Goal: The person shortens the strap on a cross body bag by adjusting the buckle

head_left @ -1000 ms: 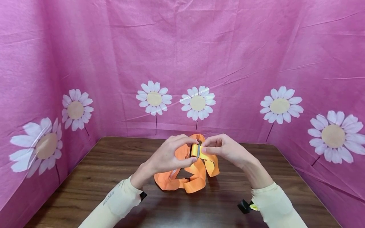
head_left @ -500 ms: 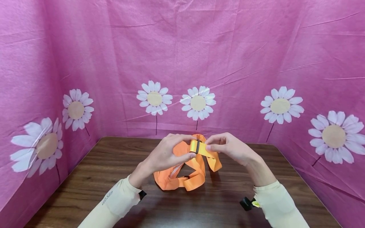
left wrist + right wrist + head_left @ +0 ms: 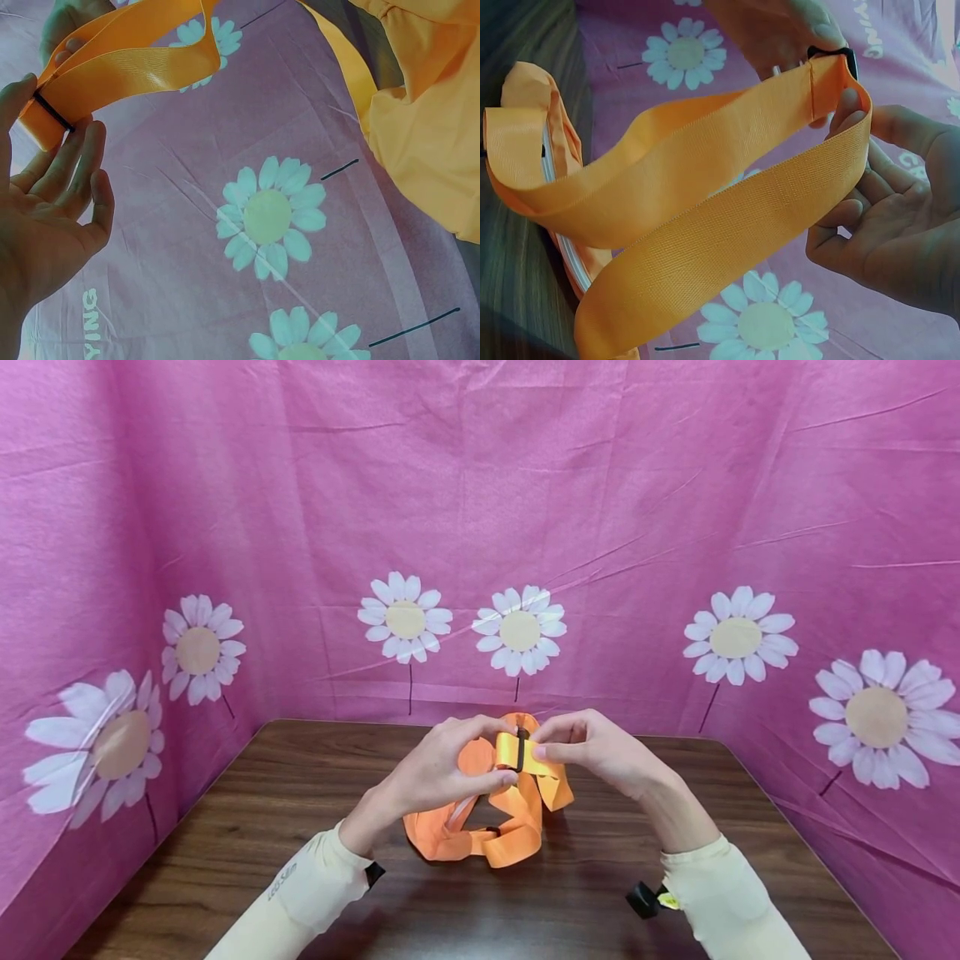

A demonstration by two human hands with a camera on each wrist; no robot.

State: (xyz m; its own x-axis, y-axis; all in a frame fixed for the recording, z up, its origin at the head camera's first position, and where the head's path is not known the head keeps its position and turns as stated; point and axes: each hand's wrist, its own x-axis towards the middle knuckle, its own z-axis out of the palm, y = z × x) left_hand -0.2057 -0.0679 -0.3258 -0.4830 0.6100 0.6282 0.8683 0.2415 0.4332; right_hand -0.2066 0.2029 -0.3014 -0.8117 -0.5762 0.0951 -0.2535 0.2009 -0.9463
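Note:
An orange zippered bag (image 3: 435,837) lies on the table with its orange strap (image 3: 517,847) looped in front. My left hand (image 3: 431,764) pinches a black strap slider (image 3: 521,750) by its ends, thumb below and fingers above. Orange webbing (image 3: 135,71) passes through that slider and folds back in a short loop on its left. Just to the right of the slider, my right hand (image 3: 611,756) pinches the webbing between thumb and fingers. In the right wrist view the strap (image 3: 720,202) hangs in long loops from the hands toward the bag.
The brown wooden table (image 3: 300,810) runs up to a pink cloth backdrop (image 3: 600,485) printed with white daisies. A black wrist device (image 3: 642,902) hangs below the right sleeve (image 3: 720,893).
The slider has turned to be seen more edge-on. My right hand drew slightly right along with the webbing, then came back left close to the slider. The bag has stayed in place.

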